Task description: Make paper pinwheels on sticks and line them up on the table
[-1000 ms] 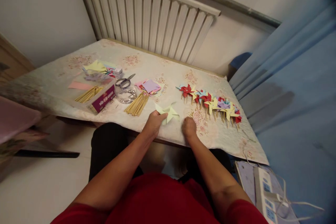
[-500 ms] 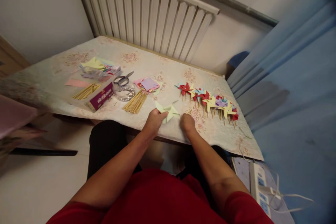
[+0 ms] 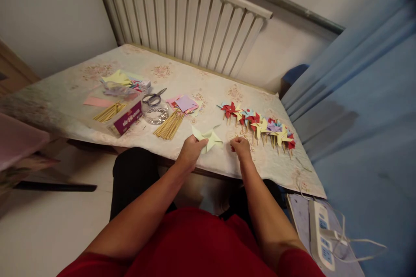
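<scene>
A pale green paper pinwheel [image 3: 212, 139] is pinched at its left side by my left hand [image 3: 191, 149], just above the table's front edge. My right hand [image 3: 241, 146] is a short way to its right, apart from the pinwheel, with the fingers pressed together. Whatever lies between those fingertips is too small to make out. Beyond my right hand stands a cluster of finished pinwheels [image 3: 260, 126] on sticks, in red, yellow, blue and purple. Left of the held pinwheel lies a bundle of thin wooden sticks [image 3: 169, 125].
A round clear container [image 3: 156, 114] of small shiny pieces sits beside scissors [image 3: 154, 97]. Square paper sheets [image 3: 186, 104] are stacked nearby. A plastic box with a purple label [image 3: 128, 119] holds more sticks. Right of the table is a power strip [image 3: 321, 236] with cables.
My right hand has moved to the right, away from the pinwheel, and turned so its pinched fingers show. My left hand keeps the pinwheel in nearly the same place.
</scene>
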A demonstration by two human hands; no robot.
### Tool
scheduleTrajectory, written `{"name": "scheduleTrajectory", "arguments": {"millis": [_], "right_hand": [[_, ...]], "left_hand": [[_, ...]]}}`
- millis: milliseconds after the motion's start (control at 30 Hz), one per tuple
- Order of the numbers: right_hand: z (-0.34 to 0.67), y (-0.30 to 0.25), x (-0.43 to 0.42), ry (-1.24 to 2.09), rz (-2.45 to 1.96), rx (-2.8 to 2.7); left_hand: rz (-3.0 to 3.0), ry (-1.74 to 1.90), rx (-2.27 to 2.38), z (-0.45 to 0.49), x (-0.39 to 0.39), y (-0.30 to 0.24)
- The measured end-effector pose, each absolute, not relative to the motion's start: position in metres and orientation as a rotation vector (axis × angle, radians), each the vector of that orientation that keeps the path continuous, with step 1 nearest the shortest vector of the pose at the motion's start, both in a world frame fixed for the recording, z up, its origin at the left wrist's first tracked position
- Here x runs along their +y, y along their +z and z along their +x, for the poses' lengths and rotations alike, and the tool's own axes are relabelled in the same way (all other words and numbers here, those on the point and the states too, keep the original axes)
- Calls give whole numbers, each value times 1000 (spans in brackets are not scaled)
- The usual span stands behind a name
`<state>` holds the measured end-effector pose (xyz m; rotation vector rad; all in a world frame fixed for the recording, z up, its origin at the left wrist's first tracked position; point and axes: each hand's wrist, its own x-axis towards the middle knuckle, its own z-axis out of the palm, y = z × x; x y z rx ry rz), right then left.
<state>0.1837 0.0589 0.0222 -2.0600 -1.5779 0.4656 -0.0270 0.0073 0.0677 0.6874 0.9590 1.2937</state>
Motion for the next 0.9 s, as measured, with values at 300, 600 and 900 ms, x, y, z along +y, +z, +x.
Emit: {"name": "scheduleTrajectory", "arguments": {"millis": [300, 600, 900], "right_hand": [[133, 107, -5, 384, -1256, -1569], [112, 95, -11, 231, -1238, -1763], [114, 93, -13, 177, -1232, -1784]], "left_hand": [[732, 1259, 912, -20, 2, 70], [775, 1279, 905, -17, -2, 77], [765, 1270, 934, -15, -1, 75]]}}
